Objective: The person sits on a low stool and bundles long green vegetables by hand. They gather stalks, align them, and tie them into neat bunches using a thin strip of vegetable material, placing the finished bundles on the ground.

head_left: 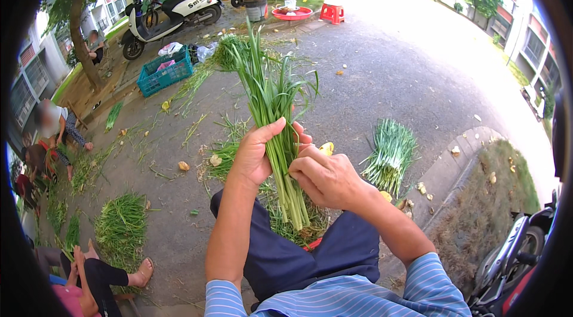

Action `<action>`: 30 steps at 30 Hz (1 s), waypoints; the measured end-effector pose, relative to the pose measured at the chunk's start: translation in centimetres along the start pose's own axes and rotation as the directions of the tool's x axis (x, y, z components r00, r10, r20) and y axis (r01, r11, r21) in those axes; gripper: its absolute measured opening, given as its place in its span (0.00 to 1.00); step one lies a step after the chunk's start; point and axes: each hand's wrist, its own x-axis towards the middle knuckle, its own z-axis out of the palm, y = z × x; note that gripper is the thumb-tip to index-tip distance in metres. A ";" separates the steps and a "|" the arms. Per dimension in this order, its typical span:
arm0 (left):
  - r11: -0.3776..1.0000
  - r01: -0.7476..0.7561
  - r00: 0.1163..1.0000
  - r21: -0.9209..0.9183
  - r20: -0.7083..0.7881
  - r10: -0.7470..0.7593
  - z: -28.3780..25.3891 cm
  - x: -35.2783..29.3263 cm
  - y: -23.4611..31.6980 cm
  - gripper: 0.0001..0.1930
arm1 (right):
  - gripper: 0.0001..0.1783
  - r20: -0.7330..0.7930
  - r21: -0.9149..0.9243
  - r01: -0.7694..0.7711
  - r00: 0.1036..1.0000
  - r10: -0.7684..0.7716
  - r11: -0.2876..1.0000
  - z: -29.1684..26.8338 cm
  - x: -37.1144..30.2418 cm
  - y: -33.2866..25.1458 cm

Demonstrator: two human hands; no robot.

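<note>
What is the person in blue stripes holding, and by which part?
A bunch of long green stalks: the left hand grips it mid-length, while the right hand touches its side lower down.

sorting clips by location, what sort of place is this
Probably an outdoor paved yard near housing: a parked white scooter, a multi-storey building at the right, and a tree at the left.

The person's left hand (253,153) grips the bunch of green stalks (276,144) from its left, thumb (270,130) across the front, fingers behind. The right hand (325,177) curls against the bunch's right edge. The left forearm (230,227) stands steeply beside it; the right forearm (391,221) slants in from its right.
</note>
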 end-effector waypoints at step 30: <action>0.981 -0.132 0.945 -0.143 0.280 0.168 -0.4 -0.8 3.1 0.24 | 0.10 0.511 -0.046 -0.372 0.789 0.341 0.927 4.7 -7.9 2.8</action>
